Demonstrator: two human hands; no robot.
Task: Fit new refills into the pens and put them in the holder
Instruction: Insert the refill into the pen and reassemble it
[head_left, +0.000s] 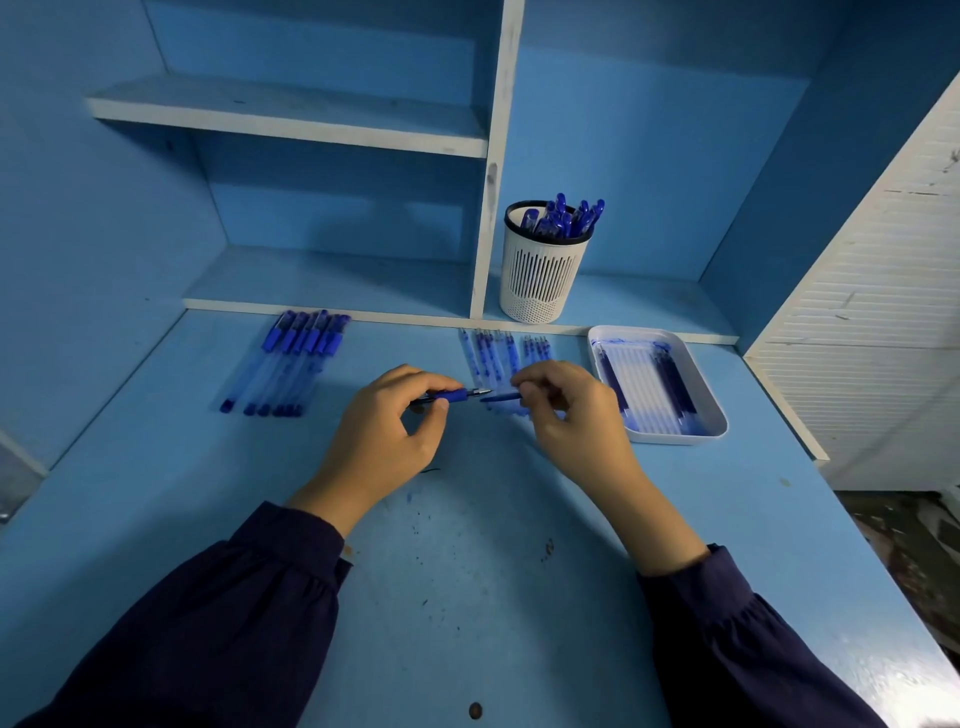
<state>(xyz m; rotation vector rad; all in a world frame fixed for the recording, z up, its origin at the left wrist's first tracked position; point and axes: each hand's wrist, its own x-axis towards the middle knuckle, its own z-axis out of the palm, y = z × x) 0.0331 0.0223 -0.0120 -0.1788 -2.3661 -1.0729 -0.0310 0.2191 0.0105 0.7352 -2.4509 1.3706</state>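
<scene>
- Right, on my feed the left hand (387, 415) sits just left of centre over the counter (467, 597). Its thumb and curled fingers pinch a pen (452, 396) by its blue grip, with the metal tip pointing toward three o'clock.
- The right hand (566, 410) faces it with fingers curled, pinching a slim blue refill (501, 398). The refill lies nearly level, its free end toward nine o'clock, just under the pen's tip. I cannot tell whether the two touch.
- At one o'clock from the hands the holder (543, 275), a white slotted cup with a dark rim, stands upright on the low shelf (332, 283). Blue finished pens (566, 218) stick out of its top.
- At ten o'clock a row of capped pens (291, 364) lies side by side on the counter, caps toward the shelf.
- At twelve o'clock, right behind the hands, loose tubes (493, 353) streaked with blue lie on the counter, partly hidden by the right hand.
- At three o'clock a white tray (714, 415) sits just beside the right hand, with spare refills (644, 384) laid lengthwise inside it and blue smears on its far wall.
- At six o'clock dark sleeves (234, 623) cover both forearms, and ink specks dot the counter between them.
</scene>
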